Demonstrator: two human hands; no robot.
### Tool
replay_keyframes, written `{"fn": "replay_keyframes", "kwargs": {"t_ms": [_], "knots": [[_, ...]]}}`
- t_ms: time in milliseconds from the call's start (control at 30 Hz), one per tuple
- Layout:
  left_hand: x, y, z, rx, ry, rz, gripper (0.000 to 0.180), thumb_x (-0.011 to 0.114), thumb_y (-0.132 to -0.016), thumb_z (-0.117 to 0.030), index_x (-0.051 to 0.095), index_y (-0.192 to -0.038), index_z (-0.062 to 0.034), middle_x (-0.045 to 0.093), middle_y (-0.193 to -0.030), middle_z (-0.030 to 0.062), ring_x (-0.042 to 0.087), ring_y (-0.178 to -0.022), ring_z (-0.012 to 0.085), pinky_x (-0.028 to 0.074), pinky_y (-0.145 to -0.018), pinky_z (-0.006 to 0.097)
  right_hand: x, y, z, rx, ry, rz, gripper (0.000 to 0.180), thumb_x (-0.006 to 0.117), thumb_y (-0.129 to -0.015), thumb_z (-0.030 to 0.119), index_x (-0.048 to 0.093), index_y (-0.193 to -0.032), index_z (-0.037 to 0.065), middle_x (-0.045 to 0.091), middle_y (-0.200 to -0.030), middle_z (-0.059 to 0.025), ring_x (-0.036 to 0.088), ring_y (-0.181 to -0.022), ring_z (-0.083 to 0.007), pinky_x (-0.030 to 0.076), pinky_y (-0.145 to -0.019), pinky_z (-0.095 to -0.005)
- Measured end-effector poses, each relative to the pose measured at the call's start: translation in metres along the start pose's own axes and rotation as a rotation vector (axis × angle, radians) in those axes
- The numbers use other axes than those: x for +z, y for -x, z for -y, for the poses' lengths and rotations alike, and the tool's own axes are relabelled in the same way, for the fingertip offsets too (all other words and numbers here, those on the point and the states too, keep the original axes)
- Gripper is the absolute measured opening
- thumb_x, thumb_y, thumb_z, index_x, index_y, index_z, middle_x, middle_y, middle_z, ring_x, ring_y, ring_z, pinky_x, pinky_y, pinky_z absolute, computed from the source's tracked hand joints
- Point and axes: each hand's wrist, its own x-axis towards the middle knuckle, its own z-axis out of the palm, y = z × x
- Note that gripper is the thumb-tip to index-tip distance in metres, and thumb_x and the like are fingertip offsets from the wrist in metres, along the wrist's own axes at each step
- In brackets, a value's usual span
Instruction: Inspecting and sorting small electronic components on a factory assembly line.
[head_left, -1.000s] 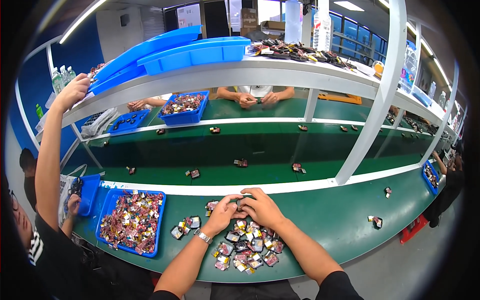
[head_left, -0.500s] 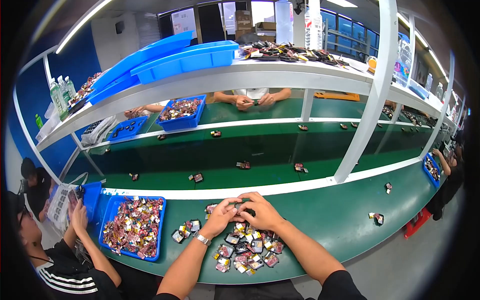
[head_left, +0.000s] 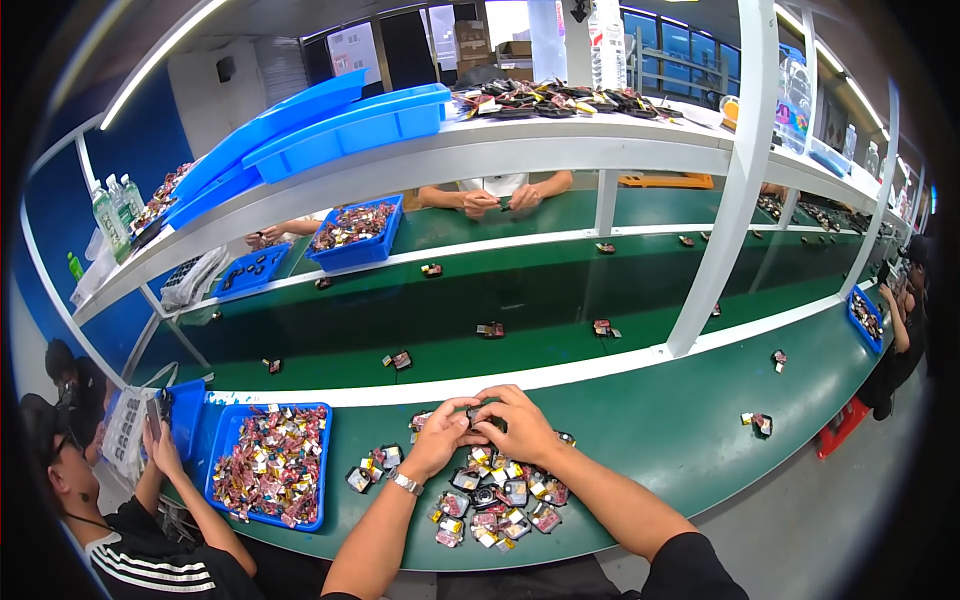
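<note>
My left hand (head_left: 442, 440), with a metal-banded watch (head_left: 408, 484) at its wrist, and my right hand (head_left: 518, 428) meet above the green table. Both are closed, fingertips together around a small dark piece (head_left: 474, 412). Fingers cover most of it, so its exact kind does not show. Right below my hands lies a pile of small black plastic housings (head_left: 487, 495) with red circuit boards and white-and-yellow parts. A few similar housings (head_left: 374, 468) lie left of my left forearm.
A blue tray (head_left: 326, 470) heaped with red-and-white electronic parts stands at my left, beside a seated co-worker (head_left: 150, 540). Ahead, a white frame post (head_left: 725, 230) and shelf (head_left: 560, 150) rise over a green belt (head_left: 450, 340) carrying scattered housings. Another person's hands (head_left: 500, 200) work across it.
The view has turned and tilted slightly. My hands stay together around the dark piece, with only small finger movement. The co-worker at left still holds a dark object up.
</note>
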Motion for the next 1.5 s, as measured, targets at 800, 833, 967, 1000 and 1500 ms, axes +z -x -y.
{"fn": "replay_keyframes", "kwargs": {"t_ms": [800, 833, 967, 1000, 1500], "knots": [[-0.004, 0.000, 0.004, 0.023, 0.032, 0.017, 0.030, 0.046, -0.098, -0.009, 0.043, -0.127, -0.0008, 0.061, -0.111, 0.0147, 0.063, -0.101, 0.0227, 0.055, -0.089, 0.038, 0.009, 0.004, 0.001, 0.036, -0.054, -0.074, 0.014, 0.072, -0.078, 0.011, 0.071, -0.092, 0.008, 0.062, -0.112, -0.0079, 0.055, -0.110, -0.0280, 0.046, -0.093, -0.0370], [-0.003, 0.000, 0.003, 0.041, 0.044, 0.028, 0.030, 0.046, -0.098, -0.008, 0.043, -0.127, -0.0007, 0.061, -0.111, 0.0148, 0.063, -0.101, 0.0227, 0.055, -0.089, 0.038, 0.009, 0.004, 0.002, 0.033, -0.067, -0.077, 0.015, 0.071, -0.078, 0.010, 0.071, -0.092, 0.007, 0.061, -0.113, -0.0088, 0.054, -0.110, -0.0286, 0.045, -0.093, -0.0372], [-0.003, -0.001, 0.003, 0.051, 0.068, 0.034, 0.031, 0.047, -0.098, -0.009, 0.043, -0.128, -0.0014, 0.061, -0.112, 0.0154, 0.063, -0.102, 0.0227, 0.055, -0.089, 0.038, 0.008, 0.004, 0.005, 0.045, -0.025, -0.085, 0.017, 0.071, -0.077, 0.010, 0.072, -0.093, 0.008, 0.061, -0.119, -0.0089, 0.053, -0.114, -0.0291, 0.047, -0.094, -0.0376], [-0.003, -0.001, 0.003, 0.052, 0.070, 0.033, 0.031, 0.047, -0.098, -0.009, 0.043, -0.128, -0.0014, 0.061, -0.112, 0.0154, 0.063, -0.102, 0.0227, 0.055, -0.089, 0.038, 0.008, 0.004, 0.005, 0.044, -0.024, -0.083, 0.017, 0.071, -0.077, 0.010, 0.072, -0.093, 0.008, 0.061, -0.119, -0.0089, 0.053, -0.114, -0.0291, 0.047, -0.094, -0.0376], [0.005, 0.001, -0.001, 0.054, 0.061, -0.008, 0.031, 0.042, -0.100, -0.007, 0.040, -0.130, -0.0007, 0.060, -0.115, 0.0150, 0.061, -0.108, 0.0236, 0.052, -0.097, 0.041, 0.004, -0.001, 0.010, -0.141, 0.093, -0.139, 0.017, 0.066, -0.076, 0.002, 0.063, -0.092, 0.005, 0.059, -0.102, -0.0075, 0.059, -0.095, -0.0275, 0.053, -0.074, -0.0360]]}}
